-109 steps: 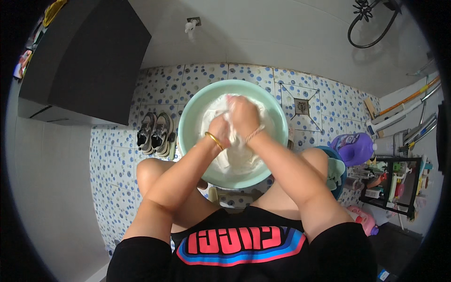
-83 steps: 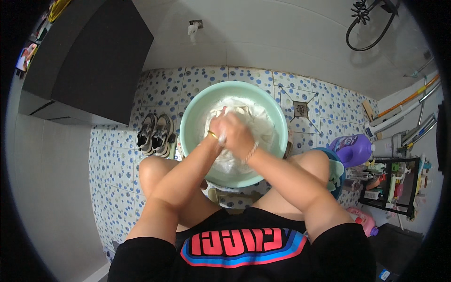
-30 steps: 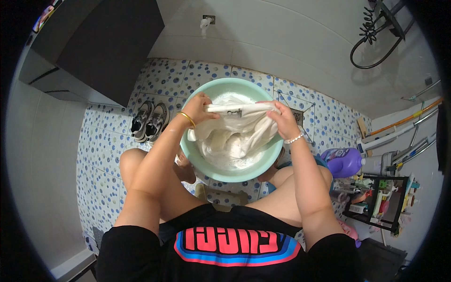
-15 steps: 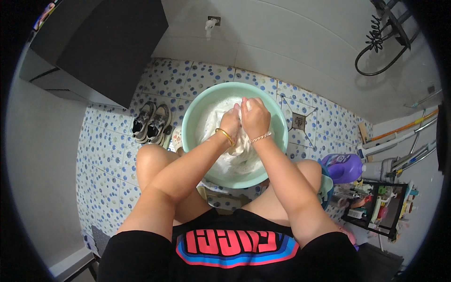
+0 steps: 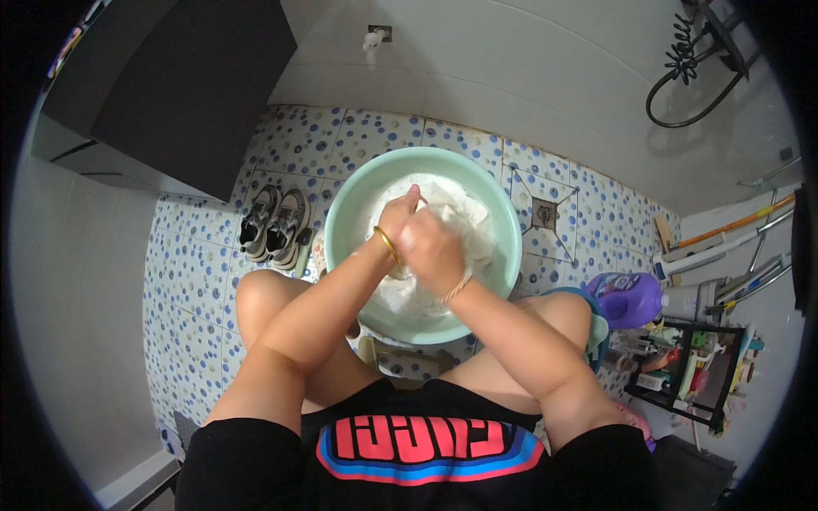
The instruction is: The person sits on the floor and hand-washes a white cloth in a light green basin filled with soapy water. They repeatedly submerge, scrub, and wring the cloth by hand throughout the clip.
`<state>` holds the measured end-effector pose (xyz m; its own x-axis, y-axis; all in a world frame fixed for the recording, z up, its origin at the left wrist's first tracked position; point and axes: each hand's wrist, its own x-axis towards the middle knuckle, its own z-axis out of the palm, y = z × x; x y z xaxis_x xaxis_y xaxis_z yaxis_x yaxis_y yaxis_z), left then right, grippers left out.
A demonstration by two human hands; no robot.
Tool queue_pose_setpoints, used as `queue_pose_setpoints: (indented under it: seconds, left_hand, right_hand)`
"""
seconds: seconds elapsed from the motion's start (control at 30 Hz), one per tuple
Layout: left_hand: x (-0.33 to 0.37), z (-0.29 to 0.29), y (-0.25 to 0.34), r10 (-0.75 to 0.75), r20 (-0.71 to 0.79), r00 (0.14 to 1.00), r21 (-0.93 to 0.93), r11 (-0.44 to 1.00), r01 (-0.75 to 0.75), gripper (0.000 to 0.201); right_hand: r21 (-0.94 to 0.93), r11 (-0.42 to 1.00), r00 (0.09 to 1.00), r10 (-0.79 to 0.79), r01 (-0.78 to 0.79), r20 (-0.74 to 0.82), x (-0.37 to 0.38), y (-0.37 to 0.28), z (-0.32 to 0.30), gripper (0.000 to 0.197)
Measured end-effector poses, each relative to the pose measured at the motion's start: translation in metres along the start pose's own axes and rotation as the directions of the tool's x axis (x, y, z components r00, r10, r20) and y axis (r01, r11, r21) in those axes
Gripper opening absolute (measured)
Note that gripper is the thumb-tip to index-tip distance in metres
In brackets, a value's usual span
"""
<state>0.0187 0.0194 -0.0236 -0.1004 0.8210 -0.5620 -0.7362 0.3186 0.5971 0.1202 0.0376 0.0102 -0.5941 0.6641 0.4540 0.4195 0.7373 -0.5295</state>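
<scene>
A pale green basin (image 5: 337, 213) stands on the floor between my knees, with foamy suds and a white cloth (image 5: 469, 220) bunched inside it. Over the basin my left hand (image 5: 397, 218), a gold bangle at its wrist, is closed on the cloth with the thumb pointing up. Pressed against it, my right hand (image 5: 433, 249) makes a fist on the same cloth; motion blurs it and it covers part of the left fingers. A beaded bracelet circles the right wrist. Most of the cloth spreads out beyond and to the right of my hands.
A pair of sneakers (image 5: 274, 223) sits left of the basin, below a dark cabinet (image 5: 183, 94). To the right are a floor drain (image 5: 544, 214), a purple jug (image 5: 626, 300) and a black rack (image 5: 686, 375) of bottles. A tap (image 5: 372, 43) juts from the wall ahead.
My right hand has moved down and left, now overlapping the left hand. The left hand has shifted slightly left, and more cloth shows at the basin's far right.
</scene>
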Motion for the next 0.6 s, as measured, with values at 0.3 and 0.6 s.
queue_pose_setpoints:
  seconds: [0.3,0.6]
  left_hand:
    - [-0.014,0.028,0.016,-0.076,0.052,0.996,0.173,0.983,0.066,0.036]
    - [-0.018,0.031,0.043,0.245,0.213,0.946,0.337,0.89,-0.307,0.022]
  right_hand:
    - [-0.154,0.889,0.827,0.457,-0.431,0.327,0.031,0.036,-0.034,0.019]
    - [0.073,0.993,0.85,0.038,-0.09,0.526,0.015,0.039,-0.062,0.04]
